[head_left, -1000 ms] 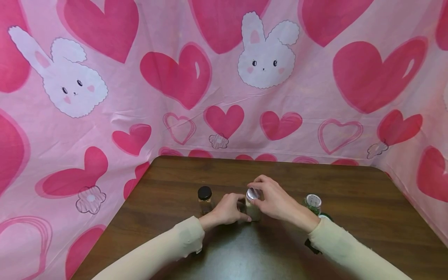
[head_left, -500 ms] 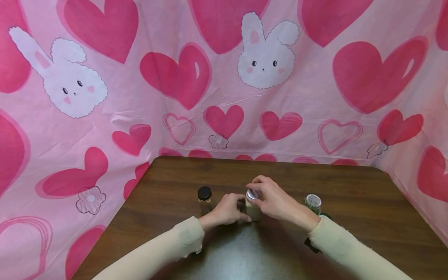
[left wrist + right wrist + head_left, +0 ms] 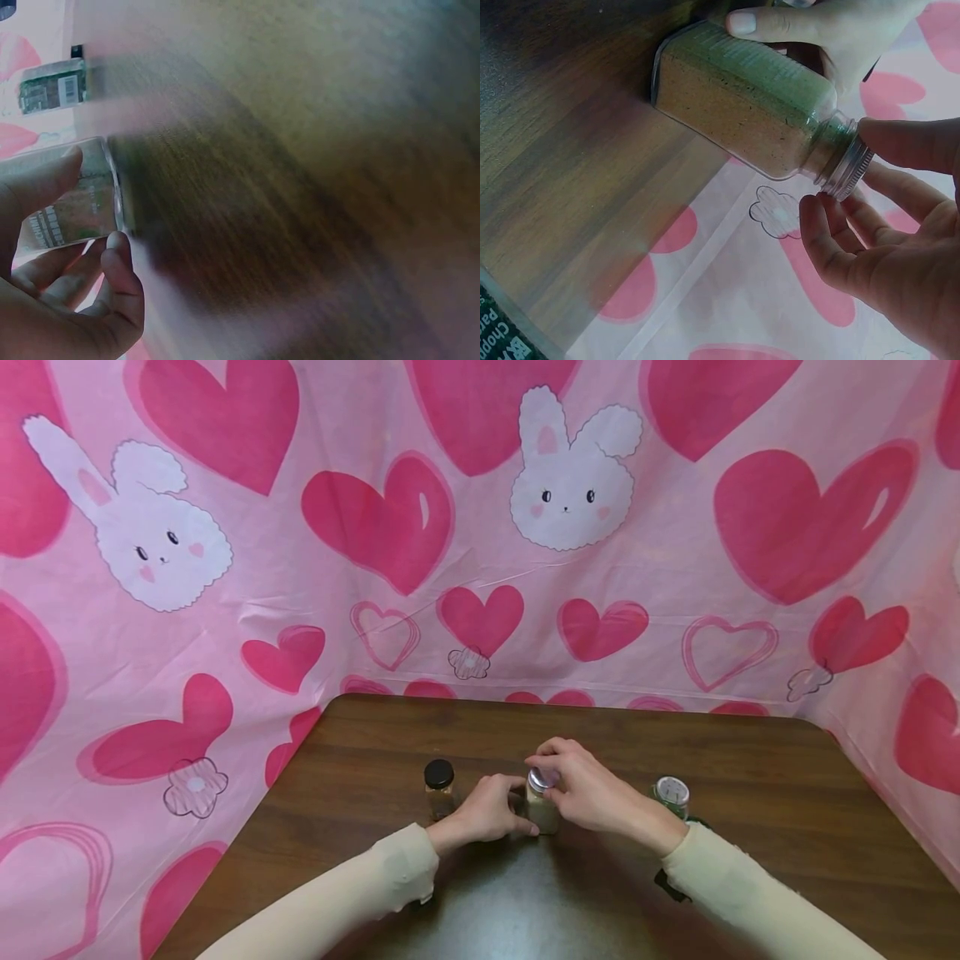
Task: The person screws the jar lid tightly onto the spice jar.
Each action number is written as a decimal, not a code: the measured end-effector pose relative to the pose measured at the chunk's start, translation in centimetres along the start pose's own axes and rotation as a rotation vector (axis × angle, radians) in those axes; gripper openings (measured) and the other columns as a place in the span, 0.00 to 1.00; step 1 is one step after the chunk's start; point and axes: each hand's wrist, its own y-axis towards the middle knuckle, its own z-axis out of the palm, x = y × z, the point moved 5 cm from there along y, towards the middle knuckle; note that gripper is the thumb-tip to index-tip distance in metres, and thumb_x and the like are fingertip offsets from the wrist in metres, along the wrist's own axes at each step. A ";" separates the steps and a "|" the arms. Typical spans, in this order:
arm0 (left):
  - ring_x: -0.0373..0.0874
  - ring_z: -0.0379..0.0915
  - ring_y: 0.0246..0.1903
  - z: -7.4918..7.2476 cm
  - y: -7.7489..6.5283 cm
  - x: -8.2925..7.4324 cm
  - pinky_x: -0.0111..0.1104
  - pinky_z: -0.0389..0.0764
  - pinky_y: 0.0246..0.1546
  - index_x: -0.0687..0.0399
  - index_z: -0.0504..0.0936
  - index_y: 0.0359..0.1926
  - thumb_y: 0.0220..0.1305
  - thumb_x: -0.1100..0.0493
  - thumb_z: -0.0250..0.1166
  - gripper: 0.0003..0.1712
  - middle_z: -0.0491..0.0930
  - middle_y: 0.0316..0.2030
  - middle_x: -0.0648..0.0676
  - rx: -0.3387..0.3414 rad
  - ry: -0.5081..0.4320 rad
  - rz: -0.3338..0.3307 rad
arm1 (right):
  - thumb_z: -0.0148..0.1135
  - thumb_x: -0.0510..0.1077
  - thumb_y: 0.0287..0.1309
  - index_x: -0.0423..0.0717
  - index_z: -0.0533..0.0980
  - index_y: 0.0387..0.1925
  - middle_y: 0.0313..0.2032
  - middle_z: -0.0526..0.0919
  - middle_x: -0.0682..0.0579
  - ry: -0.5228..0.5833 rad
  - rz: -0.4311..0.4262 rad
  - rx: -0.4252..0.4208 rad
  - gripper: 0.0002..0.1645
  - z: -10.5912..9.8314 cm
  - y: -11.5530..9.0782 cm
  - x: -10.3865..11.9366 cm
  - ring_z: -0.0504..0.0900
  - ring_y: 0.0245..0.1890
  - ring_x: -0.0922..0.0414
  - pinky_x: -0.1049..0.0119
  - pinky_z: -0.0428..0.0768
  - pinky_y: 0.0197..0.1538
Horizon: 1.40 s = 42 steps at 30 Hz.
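Observation:
A square glass spice jar [image 3: 542, 816] of tan powder stands upright on the wooden table [image 3: 480, 735]. My left hand [image 3: 483, 810] holds its body low down, thumb on the near side and fingers behind. In the left wrist view the thumb lies across the printed glass of the spice jar [image 3: 94, 202]. My right hand [image 3: 588, 789] grips the silver screw lid [image 3: 537, 778] from above. Up close in the right wrist view, thumb and fingertips pinch the ribbed edge of the lid [image 3: 847, 171], which sits on the jar's neck.
A black-capped spice jar [image 3: 439, 775] stands left of my left hand. Beyond my right forearm is a green jar with a holed top [image 3: 672, 792], and a dark piece [image 3: 670, 887] shows below the sleeve. A pink heart-print cloth [image 3: 525, 635] hangs around the table.
My right fingers have shifted slightly left and turned a little on the lid. The left hand and the jar's body have stayed in place.

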 end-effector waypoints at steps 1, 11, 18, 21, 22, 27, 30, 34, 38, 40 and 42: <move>0.43 0.84 0.50 0.0 0.0 0.0 0.40 0.83 0.52 0.54 0.85 0.59 0.53 0.55 0.86 0.33 0.87 0.51 0.48 0.001 0.001 0.000 | 0.72 0.29 0.58 0.35 0.81 0.60 0.54 0.79 0.47 0.001 -0.003 -0.001 0.27 0.0 0.0 0.0 0.76 0.55 0.48 0.48 0.80 0.56; 0.45 0.84 0.50 -0.2 -0.3 -0.4 0.41 0.83 0.51 0.56 0.85 0.58 0.52 0.56 0.86 0.32 0.88 0.51 0.50 -0.005 0.000 0.008 | 0.78 0.34 0.58 0.41 0.71 0.73 0.70 0.74 0.42 0.217 0.022 -0.048 0.43 -0.1 -0.9 -1.5 0.75 0.66 0.41 0.39 0.75 0.63; 0.44 0.84 0.50 -0.2 -0.2 -0.1 0.42 0.83 0.52 0.56 0.85 0.59 0.52 0.56 0.86 0.33 0.87 0.52 0.49 -0.003 -0.008 -0.004 | 0.73 0.34 0.62 0.37 0.70 0.73 0.68 0.77 0.41 0.419 0.035 -0.036 0.39 0.6 -1.4 -3.0 0.78 0.65 0.41 0.36 0.71 0.65; 0.44 0.84 0.51 -0.1 -0.1 0.1 0.42 0.82 0.53 0.55 0.85 0.60 0.53 0.55 0.86 0.34 0.87 0.52 0.49 0.002 -0.006 -0.009 | 0.72 0.33 0.63 0.37 0.71 0.72 0.66 0.79 0.41 0.474 0.034 -0.041 0.37 1.0 -1.5 -3.4 0.78 0.65 0.41 0.35 0.71 0.65; 0.44 0.84 0.51 -0.1 -0.1 0.1 0.43 0.82 0.53 0.55 0.85 0.60 0.53 0.55 0.86 0.33 0.87 0.52 0.49 0.003 -0.008 -0.008 | 0.72 0.33 0.63 0.38 0.72 0.72 0.66 0.79 0.42 0.488 0.037 -0.043 0.36 1.1 -1.5 -3.5 0.78 0.64 0.41 0.34 0.70 0.65; 0.43 0.84 0.50 0.0 0.0 0.2 0.43 0.82 0.53 0.55 0.85 0.59 0.53 0.56 0.85 0.32 0.87 0.51 0.48 0.004 -0.013 -0.008 | 0.71 0.34 0.64 0.39 0.73 0.71 0.65 0.79 0.42 0.524 0.055 -0.053 0.34 1.4 -1.5 -3.6 0.77 0.64 0.41 0.32 0.69 0.65; 0.43 0.84 0.50 0.0 0.0 0.1 0.43 0.82 0.53 0.55 0.85 0.59 0.53 0.56 0.85 0.33 0.87 0.52 0.49 0.007 -0.016 -0.013 | 0.71 0.34 0.64 0.39 0.73 0.71 0.65 0.79 0.42 0.525 0.066 -0.056 0.35 1.5 -1.5 -3.6 0.77 0.64 0.41 0.33 0.69 0.66; 0.43 0.84 0.51 0.0 0.0 0.1 0.44 0.82 0.54 0.55 0.85 0.60 0.53 0.55 0.85 0.33 0.87 0.53 0.49 0.012 -0.020 -0.017 | 0.72 0.34 0.63 0.39 0.72 0.72 0.66 0.79 0.42 0.538 0.072 -0.072 0.37 1.4 -1.6 -3.6 0.77 0.65 0.42 0.34 0.69 0.66; 0.43 0.84 0.50 0.0 -0.1 0.1 0.44 0.82 0.54 0.55 0.85 0.61 0.54 0.55 0.85 0.34 0.87 0.53 0.49 0.013 -0.021 -0.020 | 0.72 0.35 0.64 0.39 0.72 0.72 0.66 0.79 0.42 0.563 0.069 -0.080 0.36 1.3 -1.7 -3.6 0.77 0.65 0.43 0.33 0.68 0.67; 0.44 0.84 0.50 0.0 -0.1 0.1 0.44 0.82 0.54 0.56 0.84 0.61 0.54 0.56 0.85 0.34 0.87 0.53 0.49 0.013 -0.023 -0.021 | 0.72 0.36 0.64 0.39 0.73 0.71 0.65 0.80 0.43 0.566 0.063 -0.078 0.35 1.3 -1.7 -3.7 0.77 0.65 0.43 0.33 0.68 0.67; 0.44 0.84 0.50 -0.1 -0.1 0.1 0.44 0.82 0.54 0.56 0.84 0.61 0.54 0.56 0.85 0.34 0.87 0.53 0.50 0.013 -0.024 -0.021 | 0.71 0.36 0.65 0.38 0.73 0.71 0.65 0.80 0.43 0.570 0.060 -0.076 0.35 1.4 -1.7 -3.8 0.78 0.65 0.43 0.33 0.68 0.67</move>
